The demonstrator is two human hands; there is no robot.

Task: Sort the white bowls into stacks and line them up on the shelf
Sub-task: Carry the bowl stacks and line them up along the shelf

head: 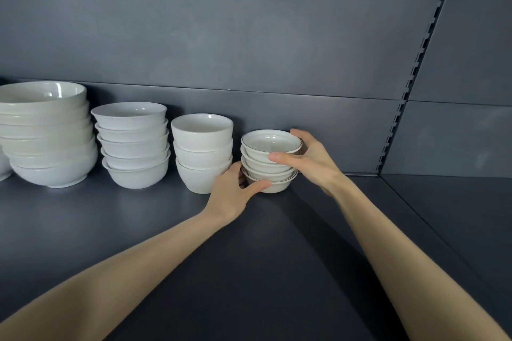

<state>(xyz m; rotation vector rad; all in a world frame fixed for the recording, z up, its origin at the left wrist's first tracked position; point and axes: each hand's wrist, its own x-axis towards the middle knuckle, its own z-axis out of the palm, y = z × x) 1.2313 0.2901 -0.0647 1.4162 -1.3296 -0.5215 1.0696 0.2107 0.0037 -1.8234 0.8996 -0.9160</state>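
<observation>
**Small stack at the end of the row, both hands on it**

From my feed, the small stack (270,160) of shallow, dark-rimmed white bowls stands on the shelf (277,243) at the right end of the row, close to the back panel (249,36). I count four or five bowls in it. The nesting looks slightly uneven, with the lower rims showing a little askew.

To its left the cup-shaped stack (203,152) stands three high, just beside it. Next comes the medium stack (133,144) of five, then the large stack (47,133). All sit along the back in falling order of size. A sliver of another white piece (4,169) shows at the far left edge, and I cannot tell what it is.

I judge the sorting nearly done. The four stacks are grouped by size and lined up, and what seems left is to square this last stack and let go.

The left hand (232,191) holds the stack low, its thumb pressed on the front of the bottom bowl. Its fingers reach into the gap beside the cup-shaped stack, mostly hidden. The right hand (310,158) wraps the upper bowls, with the thumb across the front and the fingers curled round the far rim. Both grips are fairly narrow, closed on the stack.

To the right, the shelf runs on past a slotted upright (415,69).
</observation>
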